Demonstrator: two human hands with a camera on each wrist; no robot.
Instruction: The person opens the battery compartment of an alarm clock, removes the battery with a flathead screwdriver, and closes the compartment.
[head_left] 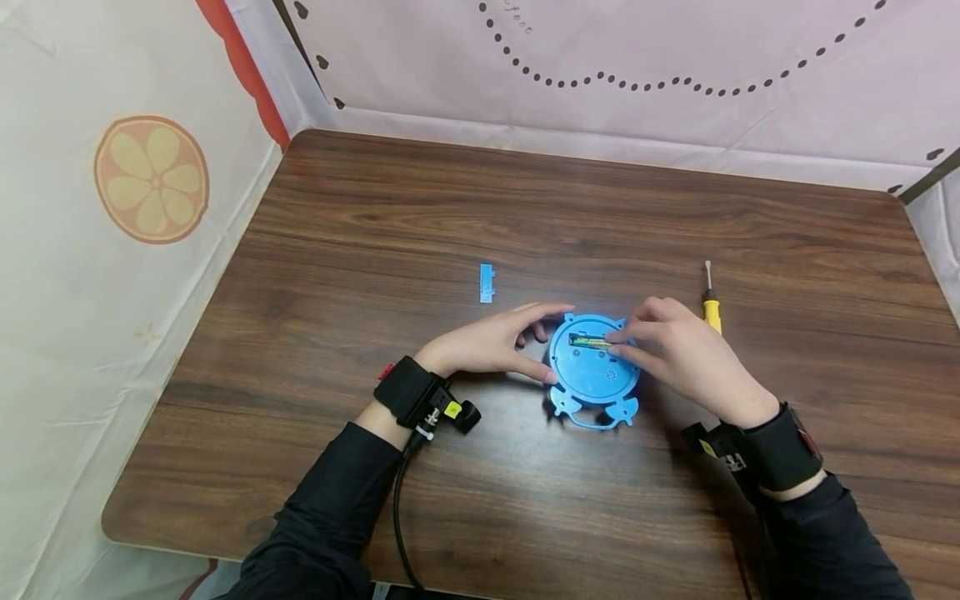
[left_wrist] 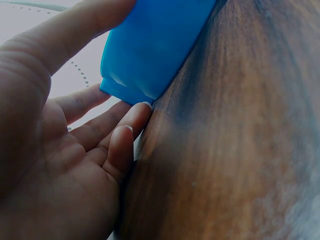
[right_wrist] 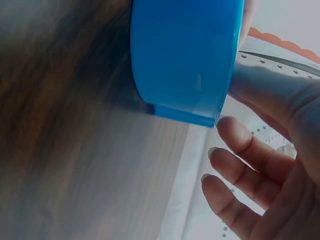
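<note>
Clock: round, blue, face down, battery bay open.
Left hand braces rim, fingers spread; right hand fingertips pinch at bay, battery half hidden.

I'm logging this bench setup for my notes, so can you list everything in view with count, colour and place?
clock: one, blue, round, lying back-up near the table's front middle, its battery slot open.
battery: one, green-yellow, in the slot on the clock's back.
cover: one, small, blue, on the table behind the left hand.
screwdriver: one, yellow handle, on the table behind the right hand.
table: one, dark brown wood.
wall sheets: pale, printed, around the table.
left hand: fingers rest on the clock's left edge.
right hand: fingertips at the battery slot.
</note>
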